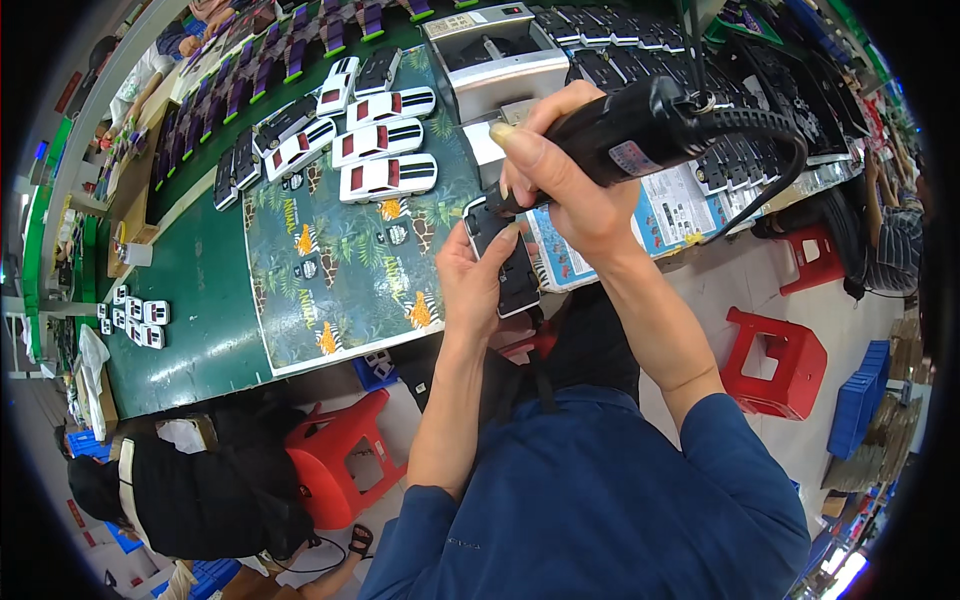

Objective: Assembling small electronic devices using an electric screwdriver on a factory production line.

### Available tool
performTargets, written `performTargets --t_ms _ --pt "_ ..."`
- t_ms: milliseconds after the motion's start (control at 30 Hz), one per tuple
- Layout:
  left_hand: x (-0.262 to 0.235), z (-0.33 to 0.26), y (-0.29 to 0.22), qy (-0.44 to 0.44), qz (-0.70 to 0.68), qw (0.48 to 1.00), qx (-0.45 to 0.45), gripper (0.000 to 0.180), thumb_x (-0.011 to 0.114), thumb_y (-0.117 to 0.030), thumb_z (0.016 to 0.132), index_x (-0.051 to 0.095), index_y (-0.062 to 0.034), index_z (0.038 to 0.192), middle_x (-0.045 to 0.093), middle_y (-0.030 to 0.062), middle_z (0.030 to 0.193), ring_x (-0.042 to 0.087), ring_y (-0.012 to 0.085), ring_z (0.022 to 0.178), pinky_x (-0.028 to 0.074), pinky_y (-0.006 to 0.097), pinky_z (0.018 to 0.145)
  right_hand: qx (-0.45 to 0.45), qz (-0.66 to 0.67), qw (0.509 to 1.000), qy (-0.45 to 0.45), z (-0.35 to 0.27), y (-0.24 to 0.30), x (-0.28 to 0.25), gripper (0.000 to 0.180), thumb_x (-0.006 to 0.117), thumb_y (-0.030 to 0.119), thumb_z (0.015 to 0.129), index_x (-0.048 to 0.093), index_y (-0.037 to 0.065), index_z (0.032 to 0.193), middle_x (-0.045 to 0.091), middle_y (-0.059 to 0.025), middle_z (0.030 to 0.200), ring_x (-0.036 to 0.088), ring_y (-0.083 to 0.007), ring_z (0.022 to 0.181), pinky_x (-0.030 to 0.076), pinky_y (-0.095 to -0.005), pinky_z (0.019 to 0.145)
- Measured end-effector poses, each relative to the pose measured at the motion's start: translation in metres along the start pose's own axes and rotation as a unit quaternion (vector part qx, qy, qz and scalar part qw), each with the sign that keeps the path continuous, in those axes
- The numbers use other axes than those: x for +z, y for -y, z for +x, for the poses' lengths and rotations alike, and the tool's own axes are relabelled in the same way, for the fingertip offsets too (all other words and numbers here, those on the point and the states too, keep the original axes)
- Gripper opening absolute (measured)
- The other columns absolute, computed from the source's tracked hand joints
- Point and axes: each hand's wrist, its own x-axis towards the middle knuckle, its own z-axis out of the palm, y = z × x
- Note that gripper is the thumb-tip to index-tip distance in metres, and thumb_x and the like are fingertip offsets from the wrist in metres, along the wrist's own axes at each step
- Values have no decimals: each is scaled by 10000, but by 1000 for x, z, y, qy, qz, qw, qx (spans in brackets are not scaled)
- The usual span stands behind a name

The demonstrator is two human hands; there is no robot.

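Observation:
My left hand (pixel 468 272) grips a toy car (pixel 517 283) turned with its black underside up, just over the near edge of the workbench. My right hand (pixel 580 195) is wrapped round a black electric screwdriver (pixel 635 135), its cord looping off to the right. The driver's tip points down at the far end of the car's underside; my fingers hide the exact contact. Beyond my left hand, several white toy cars with black stripes (pixel 388 178) stand on a printed sheet (pixel 350 270). Dark toy cars (pixel 285 122) lie beside them.
A silver box-shaped machine (pixel 500 75) stands ahead of my hands. Rows of black car undersides (pixel 735 170) fill the bench's right side. Small white cars (pixel 140 315) sit far left. Red stools (pixel 775 365) stand on the floor; a person in black (pixel 205 495) is at lower left.

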Motion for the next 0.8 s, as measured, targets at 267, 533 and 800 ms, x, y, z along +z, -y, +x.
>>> performTargets --t_ms 267,533,800 --pt "2 0 -6 -16 -6 999 -40 240 682 -11 883 621 5 1114 704 92 919 692 136 749 598 280 660 -29 -29 999 20 -1 -18 -4 270 854 118 758 602 52 688 545 28 584 480 -42 507 368 -211 470" --pt "1 1 -7 -7 -6 999 -48 233 682 0 875 626 7 1101 695 76 901 684 128 734 585 268 663 -40 -15 999 17 -4 -24 -2 251 839 90 772 596 51 722 541 29 602 468 -32 514 360 -204 473" --pt "4 -2 -5 -11 0 999 -33 239 693 -7 871 643 0 1104 705 67 911 684 116 747 585 262 667 -52 2 999 -5 -10 -21 -7 244 832 82 783 592 50 763 545 32 613 481 -22 534 370 -197 481"
